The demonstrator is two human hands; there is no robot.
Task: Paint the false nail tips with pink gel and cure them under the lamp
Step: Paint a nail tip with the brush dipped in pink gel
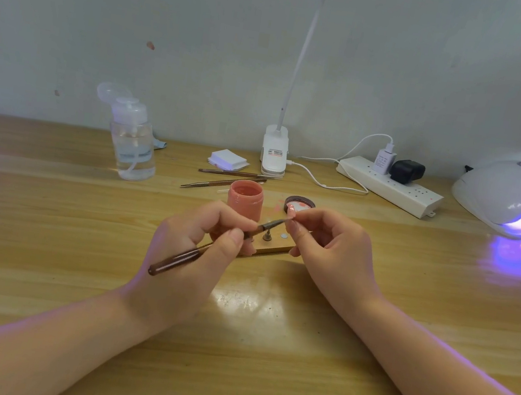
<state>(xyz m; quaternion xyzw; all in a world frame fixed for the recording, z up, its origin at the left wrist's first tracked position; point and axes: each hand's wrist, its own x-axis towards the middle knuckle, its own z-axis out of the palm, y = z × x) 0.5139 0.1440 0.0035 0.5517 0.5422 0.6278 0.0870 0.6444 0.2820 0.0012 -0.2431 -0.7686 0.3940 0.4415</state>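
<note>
My left hand grips a dark brown gel brush like a pen, its tip pointing up and right. The brush tip meets a small false nail tip, glossy pink, that my right hand pinches between thumb and forefinger. Just behind my hands stands the open pink gel jar, with its dark lid lying to the right. Under my hands lies a gold nail stand base with one small upright holder. At the far right the white curing lamp glows violet.
A clear pump bottle stands at back left. Two more brushes, a stack of white pads, a clip desk lamp and a white power strip with cables line the back of the wooden table.
</note>
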